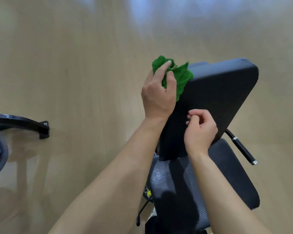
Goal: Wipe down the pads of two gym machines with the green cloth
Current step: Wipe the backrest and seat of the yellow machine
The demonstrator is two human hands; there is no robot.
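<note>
I am holding the green cloth (pixel 176 76) bunched in my left hand (pixel 156 97), thumb and fingers closed over its folds, and pressing it against the upper left edge of the back pad (pixel 218 92), the tilted black cushion in front of me. The cloth is looking soft, light and fluffy, so I judge it is crumpling to whatever shape I squeeze it into; gripping it as a wad in the palm, with loose corners trailing onto the pad, is giving me the most contact. A pinch at one corner would probably just let it flop. My right hand (pixel 200 128) is hovering at the pad's lower face, fingers curled loosely inward and gripping nothing that I can make out; whether the fingertips are touching the vinyl I cannot tell. The pad is looking firm and smooth, likely a little slick, so I am expecting the cloth to glide easily and to need steady pressure. Below it the seat pad (pixel 227 179) is lying flatter, with a woven-looking texture, and a chrome-tipped handle (pixel 242 147) is sticking out at its right. The wooden floor (pixel 74 81) is stretching beyond.
</note>
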